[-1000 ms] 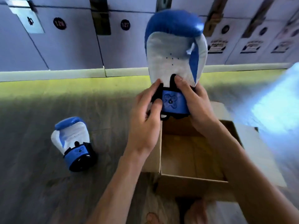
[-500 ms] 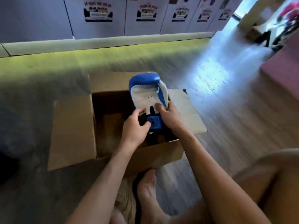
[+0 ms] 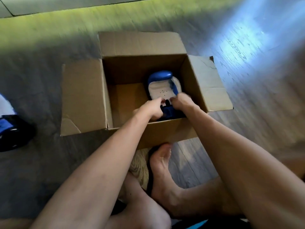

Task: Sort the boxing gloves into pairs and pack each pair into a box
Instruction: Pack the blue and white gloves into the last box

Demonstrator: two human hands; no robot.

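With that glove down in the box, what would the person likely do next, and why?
Probably let go and reach left for the other glove. Both hands, left and right, hold the first glove by its cuff, low inside the open box, while its blue-and-white match lies on the floor outside.

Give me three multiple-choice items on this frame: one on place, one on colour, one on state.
1. Where is the glove the hands hold?
A. inside the box
B. on the floor
C. on a shelf
2. What colours is that glove?
A. red and black
B. blue and white
C. all green
3. How are the box flaps?
A. taped shut
B. folded open
C. cut off

A: the left hand and right hand hold it below the box rim.
B: blue top, white palm.
B: the flaps lie spread outward.
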